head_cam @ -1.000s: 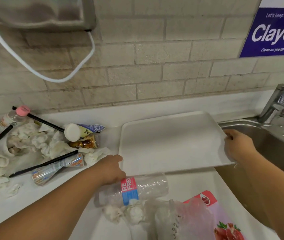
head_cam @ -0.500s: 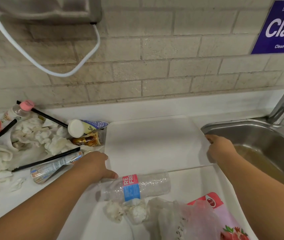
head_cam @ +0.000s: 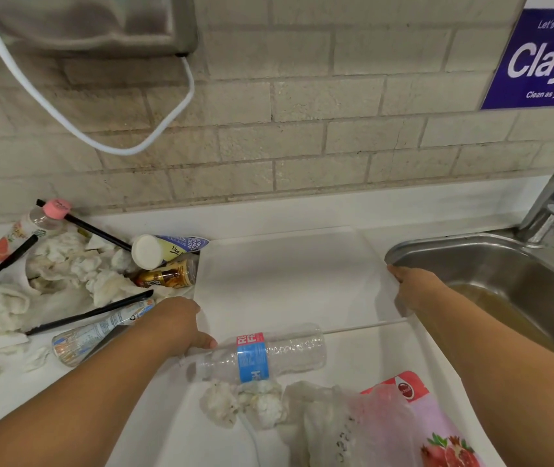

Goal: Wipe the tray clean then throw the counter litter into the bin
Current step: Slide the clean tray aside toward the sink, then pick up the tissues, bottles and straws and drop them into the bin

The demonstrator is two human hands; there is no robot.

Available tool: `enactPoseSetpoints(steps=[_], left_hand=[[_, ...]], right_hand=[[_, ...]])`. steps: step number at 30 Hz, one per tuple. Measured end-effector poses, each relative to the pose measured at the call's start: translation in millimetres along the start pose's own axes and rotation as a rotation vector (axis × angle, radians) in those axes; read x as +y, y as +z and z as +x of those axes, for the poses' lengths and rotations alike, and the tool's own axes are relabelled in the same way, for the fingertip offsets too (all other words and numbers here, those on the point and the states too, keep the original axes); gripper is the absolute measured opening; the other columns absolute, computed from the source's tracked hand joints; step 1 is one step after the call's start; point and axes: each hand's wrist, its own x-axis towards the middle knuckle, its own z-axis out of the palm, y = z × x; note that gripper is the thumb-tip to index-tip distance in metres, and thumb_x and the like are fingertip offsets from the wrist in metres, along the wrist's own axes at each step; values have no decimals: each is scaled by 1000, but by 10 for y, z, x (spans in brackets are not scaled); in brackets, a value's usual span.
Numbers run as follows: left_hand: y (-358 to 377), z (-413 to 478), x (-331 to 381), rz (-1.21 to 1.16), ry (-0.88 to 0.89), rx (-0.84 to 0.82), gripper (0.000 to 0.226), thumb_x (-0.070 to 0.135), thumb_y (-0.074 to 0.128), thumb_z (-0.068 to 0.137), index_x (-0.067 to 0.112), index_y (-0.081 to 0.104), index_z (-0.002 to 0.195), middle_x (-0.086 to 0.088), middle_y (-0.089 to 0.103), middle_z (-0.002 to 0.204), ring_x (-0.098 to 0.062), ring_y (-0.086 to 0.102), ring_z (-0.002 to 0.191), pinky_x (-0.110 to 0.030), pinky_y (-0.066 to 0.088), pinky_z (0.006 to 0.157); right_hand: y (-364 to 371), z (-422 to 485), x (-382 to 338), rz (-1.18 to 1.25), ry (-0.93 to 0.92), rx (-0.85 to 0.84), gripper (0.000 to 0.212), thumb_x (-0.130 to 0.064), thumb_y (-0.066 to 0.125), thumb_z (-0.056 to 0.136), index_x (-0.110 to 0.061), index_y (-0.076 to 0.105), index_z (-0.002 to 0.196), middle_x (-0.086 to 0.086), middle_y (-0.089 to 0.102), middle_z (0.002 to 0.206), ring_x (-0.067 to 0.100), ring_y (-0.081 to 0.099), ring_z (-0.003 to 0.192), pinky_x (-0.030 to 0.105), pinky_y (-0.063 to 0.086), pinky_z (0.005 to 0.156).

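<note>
Blue sign [head_cam: 538, 59] — "ClayG", "Clean as you go", bottle label [head_cam: 252, 357] — "RE", "FR"

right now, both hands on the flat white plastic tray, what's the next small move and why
Probably free the left hand and take the crumpled white tissue wad for wiping: the white plastic tray lies flat on the counter, the right hand holds its opposite edge, and neither hand has a wipe.
</note>
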Motion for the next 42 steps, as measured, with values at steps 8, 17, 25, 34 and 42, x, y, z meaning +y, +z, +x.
enactPoseSetpoints(steps=[8,17,25,34,42], left_hand=[[102,-162,-27,-139,45,160,76,47,60,87,20,24,148,-5,30,151,-22,33,136,-32,32,108],[315,-679,-228,-594,160,443,41,37,63,87,29,55,127,12,57,118,-5,56,98,-21,40,80],[537,-1036,-407,-793,136,382,35,35,64,87,31,58,122,16,61,107,2,57,91,-5,36,61],[641,-1278,-581,-837,109,295,35,35,62,88,29,59,123,15,62,105,-3,60,92,-16,44,77],[636,-1331,-557,-876,135,264,33,34,61,89,28,59,122,13,62,107,-5,60,97,-20,47,83]], right_hand=[[166,-390,-291,170,-149,381,57,-30,46,95,-28,24,147,-2,27,153,28,26,139,48,30,108],[294,-1387,-821,-33,-683,77,42,-42,55,91,-40,46,132,-17,38,141,9,40,126,31,36,105],[334,-1690,-1218,-259,-668,56,48,-39,49,94,-36,36,140,-12,30,148,14,34,133,36,34,108],[608,-1716,-1376,-407,-623,108,61,-34,50,93,-33,20,146,-6,31,148,19,33,135,42,30,106],[620,-1789,-1340,-200,-689,219,58,-33,58,90,-37,30,141,-11,35,143,16,37,128,39,40,100]])
